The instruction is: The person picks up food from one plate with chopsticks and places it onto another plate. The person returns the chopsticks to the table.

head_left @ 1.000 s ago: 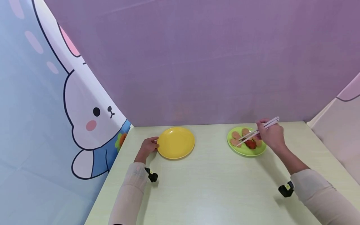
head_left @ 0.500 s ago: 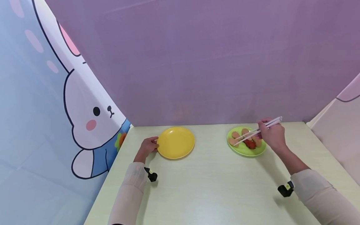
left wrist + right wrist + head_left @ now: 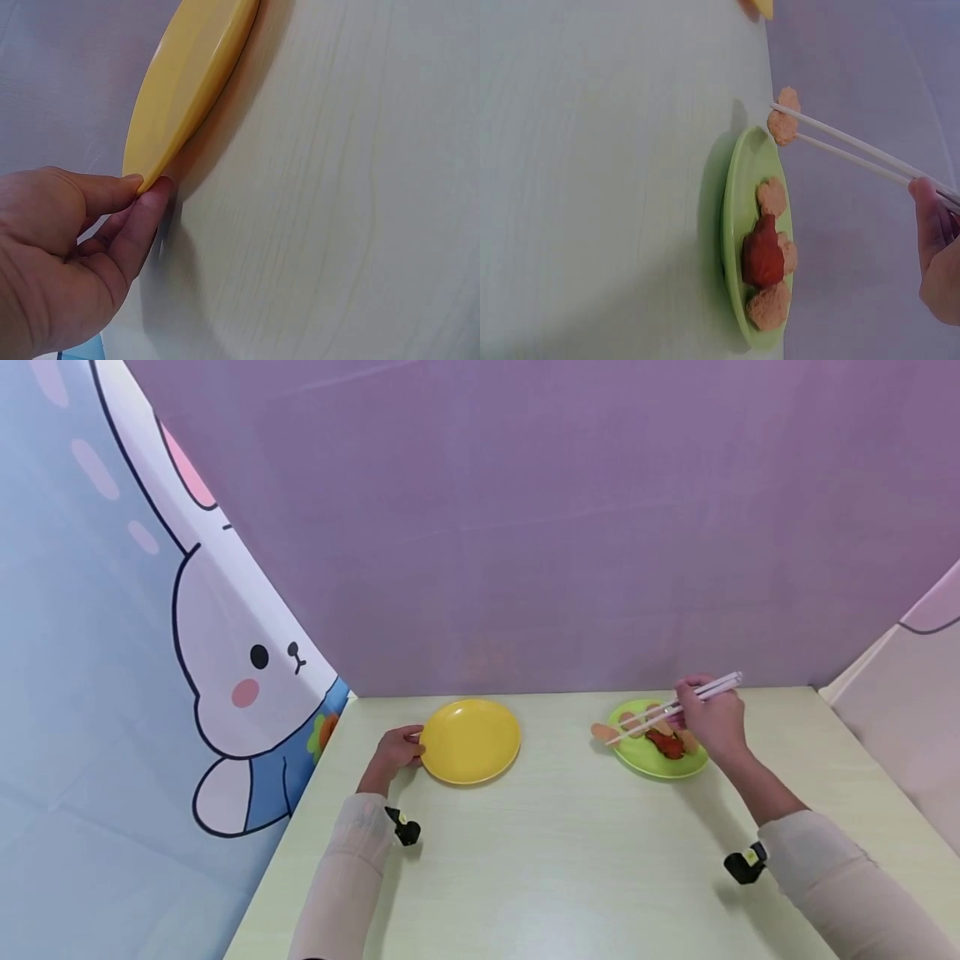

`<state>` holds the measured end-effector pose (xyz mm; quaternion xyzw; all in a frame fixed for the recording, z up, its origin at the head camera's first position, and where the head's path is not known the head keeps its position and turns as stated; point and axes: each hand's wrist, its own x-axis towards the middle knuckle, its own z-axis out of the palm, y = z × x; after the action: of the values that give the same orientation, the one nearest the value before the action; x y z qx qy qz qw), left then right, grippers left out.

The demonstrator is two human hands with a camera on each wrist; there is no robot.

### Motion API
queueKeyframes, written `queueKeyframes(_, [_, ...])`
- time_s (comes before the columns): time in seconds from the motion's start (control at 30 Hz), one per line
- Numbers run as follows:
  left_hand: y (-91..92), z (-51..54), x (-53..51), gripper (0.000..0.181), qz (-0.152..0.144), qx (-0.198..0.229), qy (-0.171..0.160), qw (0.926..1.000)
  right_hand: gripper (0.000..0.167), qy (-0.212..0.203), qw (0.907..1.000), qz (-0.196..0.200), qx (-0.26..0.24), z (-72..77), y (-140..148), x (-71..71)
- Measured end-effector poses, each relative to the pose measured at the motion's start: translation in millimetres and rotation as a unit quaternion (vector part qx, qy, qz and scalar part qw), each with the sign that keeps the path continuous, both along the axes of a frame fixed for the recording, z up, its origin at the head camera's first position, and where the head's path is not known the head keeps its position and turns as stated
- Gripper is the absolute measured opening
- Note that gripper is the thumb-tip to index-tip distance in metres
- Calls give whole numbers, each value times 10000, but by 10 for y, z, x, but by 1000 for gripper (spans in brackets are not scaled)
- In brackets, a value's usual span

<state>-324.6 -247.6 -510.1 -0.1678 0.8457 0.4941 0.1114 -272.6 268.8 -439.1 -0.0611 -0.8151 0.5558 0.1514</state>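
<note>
A: Left hand (image 3: pixel 397 747), go.
B: At nine o'clock on the yellow plate (image 3: pixel 470 742). Pinching the rim, thumb on top, fingers tucked under. The left wrist view shows it plainly.
A: Right hand (image 3: pixel 716 718)?
B: Two o'clock side of the green plate (image 3: pixel 660 770), raised above it. Fingers closed round white chopsticks (image 3: pixel 855 145), tips pointing to about eight o'clock.
A: Tips spread or together?
B: Pinching one pinkish-tan piece (image 3: pixel 783 124). It's up off the food, just past the green rim at nine o'clock in the head view.
A: What's on the green plate?
B: A glossy red piece (image 3: pixel 664 743) near the middle. More tan pieces (image 3: pixel 772 196) round it: ten, twelve and three o'clock. Some partly covered, so won't swear to outlines.
A: Plates touching?
B: No, well apart. Yellow lies at nine o'clock from green, both toward the far edge of the pale table (image 3: pixel 525 860).
A: Surroundings?
B: Purple backdrop (image 3: pixel 525 527) at twelve, rabbit print (image 3: pixel 225 677) at ten from the table's middle. Small black camera (image 3: pixel 407 831) by the left cuff, a matching one (image 3: pixel 746 864) by the right.
</note>
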Motion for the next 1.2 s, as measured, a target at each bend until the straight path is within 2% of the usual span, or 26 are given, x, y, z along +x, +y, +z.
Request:
queueKeyframes(0.17, [5,-14,-13,55,1,-27,2,10000,38,-106,9999,-41,24,4,-99,-31])
queueKeyframes(0.57, [12,-20,-29,55,35,23,-53,10000,35,-83,9993,238,-284,-20,-422,-126])
queueKeyframes(0.77, [21,-35,-57,55,95,-3,-73,9999,32,32,9978,332,-577,-30,-561,-176])
queueKeyframes(1.2, [37,-80,-58,55,96,-34,-76,9999,33,-72,9949,313,-961,-23,-803,-240])
